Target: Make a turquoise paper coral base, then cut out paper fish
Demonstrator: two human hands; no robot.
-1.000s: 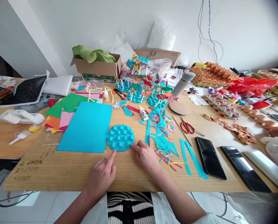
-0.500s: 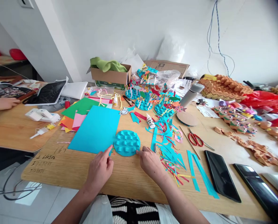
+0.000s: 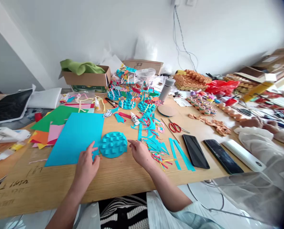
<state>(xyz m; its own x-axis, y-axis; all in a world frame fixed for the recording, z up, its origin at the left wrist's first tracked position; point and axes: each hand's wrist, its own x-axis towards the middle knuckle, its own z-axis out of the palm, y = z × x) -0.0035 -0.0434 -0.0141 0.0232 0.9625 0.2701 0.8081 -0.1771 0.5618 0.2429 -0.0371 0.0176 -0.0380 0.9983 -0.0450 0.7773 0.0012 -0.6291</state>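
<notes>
On the wooden table in front of me lies a round blue disc of woven paper strips [image 3: 113, 145], its loops raised in rows. My left hand [image 3: 87, 161] hovers at its left side, fingers spread and holding nothing, over the edge of a large blue paper sheet [image 3: 76, 136]. At the disc's right edge is my right hand [image 3: 140, 154], index finger stretched out and the others loosely bent, with nothing visible in it. Blue paper scraps [image 3: 153, 143] lie just beyond that hand. A white glue bottle [image 3: 134, 118] rests behind the disc.
Red-handled scissors [image 3: 174, 127], a black phone [image 3: 195, 151] and a second phone [image 3: 223, 156] lie to the right. Decorated blue paper pieces [image 3: 127, 103] stand at the back near a cardboard box [image 3: 84, 79]. Another person's pale sleeve [image 3: 254, 140] reaches in at the right.
The view has swung right, so another person's sleeve now shows there, while the hand at far left is gone. Both my hands have eased off the disc; the left fingers have spread.
</notes>
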